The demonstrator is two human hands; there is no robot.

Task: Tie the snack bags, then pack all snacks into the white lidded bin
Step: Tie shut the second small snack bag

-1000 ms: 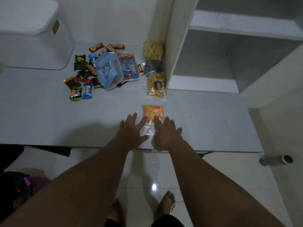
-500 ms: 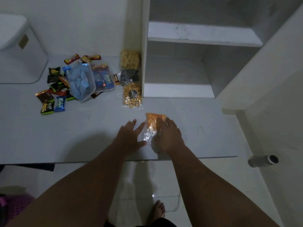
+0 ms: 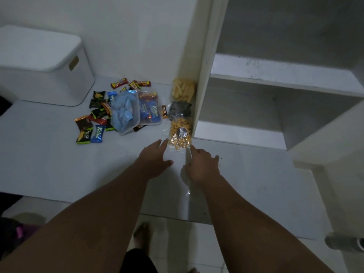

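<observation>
Snack bags (image 3: 180, 134) line the pale counter (image 3: 59, 164) by white shelving (image 3: 275, 75); left hand (image 3: 155, 161) spread, right hand (image 3: 202, 167) gripping clear plastic (image 3: 187, 191).

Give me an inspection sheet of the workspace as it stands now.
Surface: white table, dim light.
Job's things: white lidded bin back left, lid on; nut bag, dark bag and stick-snack bag in a row against the shelf unit; wrapped snacks around two clear tubs.
Clutter: nothing seen.
Grippers: left hand flat, fingers straight, by the nut bag; right hand over clear plastic, grip unclear.
Cables: nothing seen.
Surroundings: tiled floor, bare foot below.
</observation>
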